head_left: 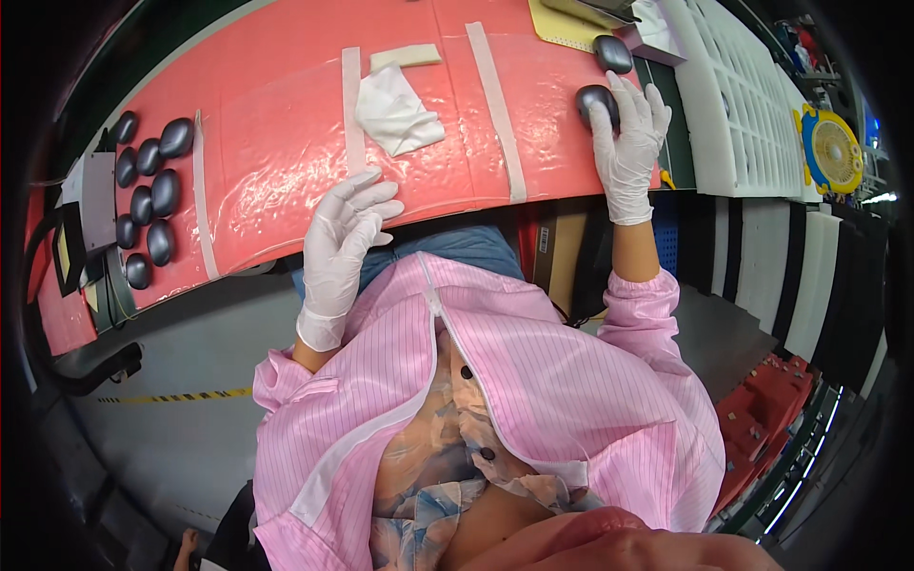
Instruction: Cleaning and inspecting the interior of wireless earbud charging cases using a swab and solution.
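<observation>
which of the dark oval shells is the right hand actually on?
The right hand rests on the dark shell at the mat's right end. A second shell sits just beyond it, untouched; the cluster of shells lies far left.

We note a coral-red mat (286, 124), white tape strips (497, 105), a white cloth (398, 112), glossy dark grey shells (152, 181), white gloves, a pink pinstriped smock (590, 381), and a yellow-blue fan (830, 147).
</observation>
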Available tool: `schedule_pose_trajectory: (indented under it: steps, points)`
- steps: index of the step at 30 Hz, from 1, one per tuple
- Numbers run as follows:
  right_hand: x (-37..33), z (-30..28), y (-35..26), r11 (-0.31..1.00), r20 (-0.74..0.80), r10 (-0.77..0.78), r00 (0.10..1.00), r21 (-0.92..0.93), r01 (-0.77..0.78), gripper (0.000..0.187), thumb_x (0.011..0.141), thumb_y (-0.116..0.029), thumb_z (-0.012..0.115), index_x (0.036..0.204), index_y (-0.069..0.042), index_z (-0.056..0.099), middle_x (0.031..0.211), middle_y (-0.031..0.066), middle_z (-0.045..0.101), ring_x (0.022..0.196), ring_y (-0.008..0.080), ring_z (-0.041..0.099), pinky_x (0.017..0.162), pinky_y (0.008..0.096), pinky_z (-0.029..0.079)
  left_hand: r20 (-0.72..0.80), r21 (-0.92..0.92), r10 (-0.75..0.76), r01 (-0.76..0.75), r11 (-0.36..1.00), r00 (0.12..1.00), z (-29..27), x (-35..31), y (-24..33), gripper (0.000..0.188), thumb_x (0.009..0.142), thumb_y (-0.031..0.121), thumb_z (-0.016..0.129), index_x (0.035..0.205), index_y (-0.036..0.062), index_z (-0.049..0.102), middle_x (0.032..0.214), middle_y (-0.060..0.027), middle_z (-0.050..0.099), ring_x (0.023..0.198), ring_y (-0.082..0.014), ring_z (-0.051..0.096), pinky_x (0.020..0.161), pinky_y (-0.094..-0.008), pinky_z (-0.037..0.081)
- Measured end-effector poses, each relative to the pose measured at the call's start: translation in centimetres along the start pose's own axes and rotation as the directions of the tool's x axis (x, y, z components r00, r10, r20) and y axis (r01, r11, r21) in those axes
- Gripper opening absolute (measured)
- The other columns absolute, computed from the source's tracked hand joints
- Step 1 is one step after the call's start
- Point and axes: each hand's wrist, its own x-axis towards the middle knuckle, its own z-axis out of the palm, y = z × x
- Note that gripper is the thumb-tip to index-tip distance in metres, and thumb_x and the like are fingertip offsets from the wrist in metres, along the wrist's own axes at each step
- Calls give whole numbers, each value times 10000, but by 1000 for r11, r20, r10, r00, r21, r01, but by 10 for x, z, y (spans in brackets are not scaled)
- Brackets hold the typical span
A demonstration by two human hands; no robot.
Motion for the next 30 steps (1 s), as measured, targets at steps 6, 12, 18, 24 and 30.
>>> schedule_pose_trajectory:
  steps: [6,12,18,24,30]
  points:
    - [2,14,-4,996,77,71,995,48,-75,410,859,-293,633,1210,-88,579,1246,137,552,1219,335,472,1099,565,181,-64,30,7,-5,1000,998,-5,-3,0,432,926,79,527,1339,13,422,1224,-135,586,1051,-163,612,769,-232,509]
    - [6,-3,2,998,58,40,997,-48,-38,347,903,-235,581,1166,-8,596,1071,202,624,967,360,582,817,416,409,66,-36,30,-28,999,997,-8,-5,9,394,919,107,575,1289,15,475,1174,-113,600,1018,-148,590,841,-251,475]
    - [-4,7,-3,981,-11,88,996,-172,-89,483,922,-319,563,1300,-24,504,1295,206,511,1233,375,449,1050,563,270,-129,812,547,-229,537,827,-78,28,71,381,854,172,636,1204,36,570,1041,-98,661,876,-195,625,808,-311,487]
    - [12,-6,-76,936,-65,-24,998,348,45,461,829,-41,584,1285,-26,521,1305,183,506,1272,355,429,1072,429,309,14,836,605,323,-443,796,-205,77,111,622,810,484,591,1200,2,546,1129,-248,579,1080,-405,531,918,-462,426]
    - [8,-7,-123,768,-58,-49,997,636,75,398,788,-50,619,1181,-19,569,1146,169,578,1091,357,557,938,413,447,-192,980,380,197,25,905,-149,80,110,497,737,185,735,1137,6,500,1028,-216,590,936,-375,607,844,-392,482]
